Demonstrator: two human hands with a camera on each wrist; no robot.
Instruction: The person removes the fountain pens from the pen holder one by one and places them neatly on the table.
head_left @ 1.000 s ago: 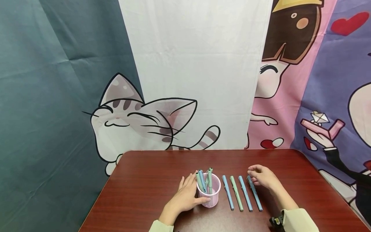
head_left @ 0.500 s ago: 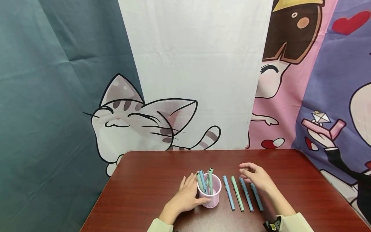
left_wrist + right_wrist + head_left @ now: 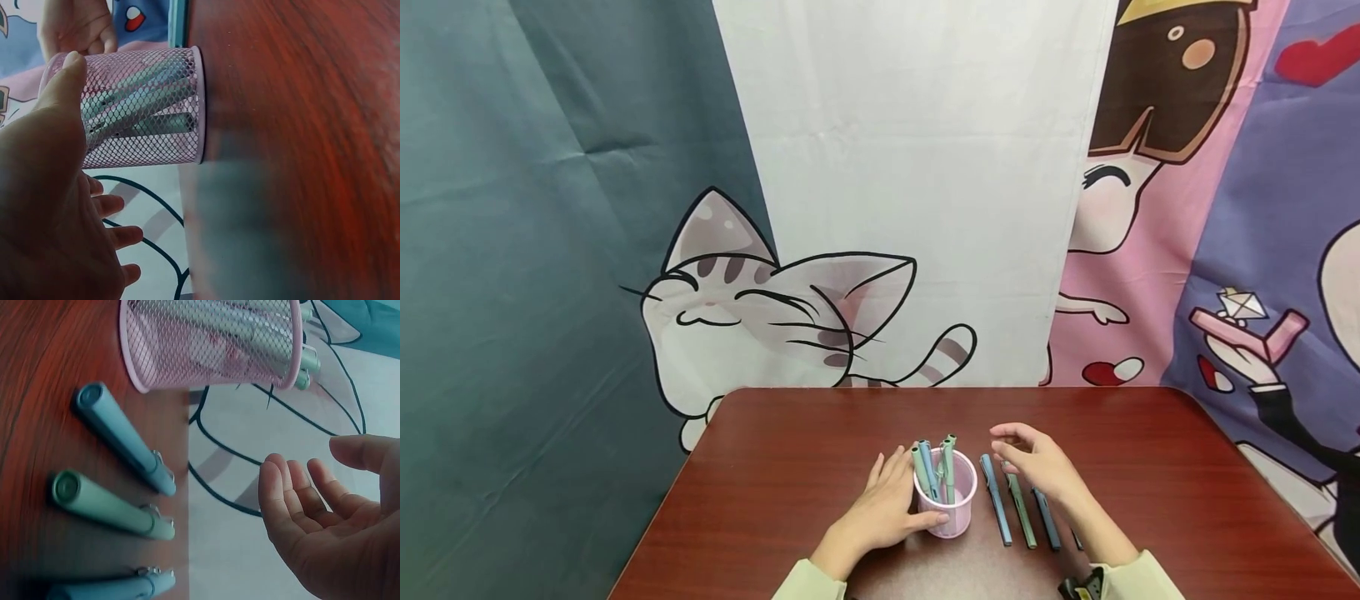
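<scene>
My left hand (image 3: 883,510) rests beside a pink mesh pen cup (image 3: 953,522), its thumb against the front and the other fingers spread at the left. Several green and blue pens (image 3: 934,471) stand in the cup. My right hand (image 3: 1037,465) hovers above the far ends of a row of pens, fingers loosely bent and holding nothing. Nearest the cup lies a blue pen (image 3: 997,500), then a green pen (image 3: 1021,510), then another blue pen (image 3: 1047,518). A further pen (image 3: 1077,540) is mostly hidden by the right forearm.
All of this stands on a reddish-brown wooden table (image 3: 805,442). Behind its far edge hangs a cloth backdrop (image 3: 910,192) printed with a cat and other cartoon figures. A dark wrist device (image 3: 1081,586) sits at the right sleeve.
My right hand has moved left over the row, from the rightmost pen toward the green one, still holding nothing. My left hand has stayed at the cup.
</scene>
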